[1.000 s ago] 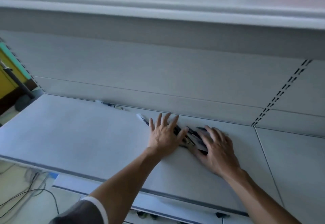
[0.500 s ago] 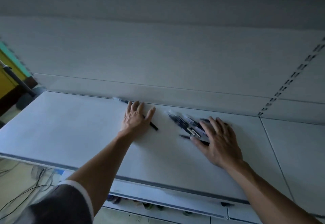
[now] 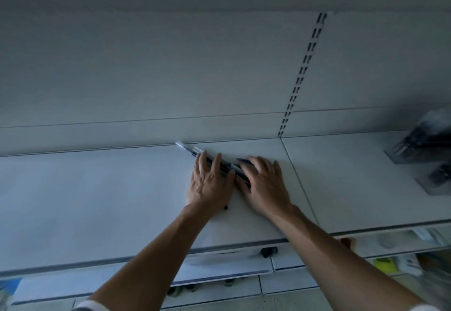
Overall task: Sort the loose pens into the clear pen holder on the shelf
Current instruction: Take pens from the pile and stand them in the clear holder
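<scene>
My left hand (image 3: 210, 183) and right hand (image 3: 264, 183) lie flat, fingers spread, clasping nothing, pressing the pens (image 3: 219, 161) together between them on the shelf (image 3: 97, 200). Half a second ago the left was apart, over one stray pen. The clear holder (image 3: 422, 144) sits well off right.

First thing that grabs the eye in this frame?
Two bare hands laid flat side by side mid-shelf: the left hand and right hand press a bunch of pens between them, with one pale pen tip poking out toward the back wall. At the far right edge of the shelf stands a blurred clear pen holder, apart from the hands.
</scene>
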`<state>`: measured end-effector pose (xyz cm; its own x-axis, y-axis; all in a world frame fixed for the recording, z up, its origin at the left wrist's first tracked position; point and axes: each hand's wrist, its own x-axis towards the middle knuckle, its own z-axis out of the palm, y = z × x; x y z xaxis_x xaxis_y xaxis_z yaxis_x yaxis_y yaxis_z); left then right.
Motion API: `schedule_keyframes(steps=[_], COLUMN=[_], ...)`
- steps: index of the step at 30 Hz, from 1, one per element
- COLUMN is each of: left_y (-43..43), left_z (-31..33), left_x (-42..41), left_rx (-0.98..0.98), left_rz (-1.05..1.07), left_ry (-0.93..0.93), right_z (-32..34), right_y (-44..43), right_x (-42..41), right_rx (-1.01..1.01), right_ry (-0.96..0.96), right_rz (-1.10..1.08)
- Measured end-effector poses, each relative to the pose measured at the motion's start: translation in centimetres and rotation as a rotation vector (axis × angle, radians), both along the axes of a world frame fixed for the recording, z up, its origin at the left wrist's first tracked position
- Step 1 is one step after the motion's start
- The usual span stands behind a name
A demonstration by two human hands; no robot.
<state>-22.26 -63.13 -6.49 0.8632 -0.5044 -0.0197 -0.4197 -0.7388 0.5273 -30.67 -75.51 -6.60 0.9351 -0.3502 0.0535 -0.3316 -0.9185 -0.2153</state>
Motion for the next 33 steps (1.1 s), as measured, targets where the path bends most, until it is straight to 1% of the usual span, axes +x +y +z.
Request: schedule_keyframes(steps=[8,10,12,15,18,21,23,25,27,28,30,31,33], left_y=[-11.1,-14.5,-18.0,-22.7,-26.3,-28.7,-29.4,-29.3,-28.2,-27.4,-25.8,-25.1,-24.2], left_z=[0.2,0.2,0.2,0.5,0.5,0.2,0.1,0.3,0.7,0.7,0.5,0.4,0.5], left_x=[-7.3,-9.3,-11.2,-14.2,-16.6,-17.8,-18.0,-17.7,-17.2,-16.9,-16.5,-16.3,-16.2], left_rx=[0.015,0.023,0.033,0.057,0.067,0.053,0.036,-0.034,-0.157,-0.207,-0.243,-0.225,-0.171], left_rz=[-0.134,-0.146,-0.154,-0.133,-0.098,-0.084,-0.071,-0.028,-0.016,-0.067,-0.247,-0.343,-0.518], left_ry=[0.018,0.023,0.041,0.054,0.053,0.039,0.027,-0.003,-0.115,-0.198,-0.366,-0.417,-0.457], right_z=[-0.1,-0.2,-0.1,-0.5,-0.4,0.1,0.7,0.9,1.0,1.0,1.0,1.1,1.6], right_y=[-9.9,-12.6,-15.6,-20.3,-23.9,-26.3,-27.4,-28.5,-28.8,-28.7,-28.1,-27.9,-27.7], right_x=[-7.7,-9.6,-11.5,-14.0,-15.6,-16.5,-17.2,-18.3,-19.7,-20.3,-21.3,-21.4,-21.5], right_rx=[0.011,0.005,0.021,0.032,0.038,0.149,0.177,0.150,0.143,0.127,0.085,0.074,0.105], right_ry=[0.014,-0.016,-0.031,0.014,0.015,-0.045,-0.165,-0.281,-0.286,-0.272,-0.215,-0.171,-0.098], right_rz=[-0.079,-0.099,-0.112,-0.076,-0.053,-0.032,0.005,0.022,0.011,0.000,-0.025,-0.029,-0.046])
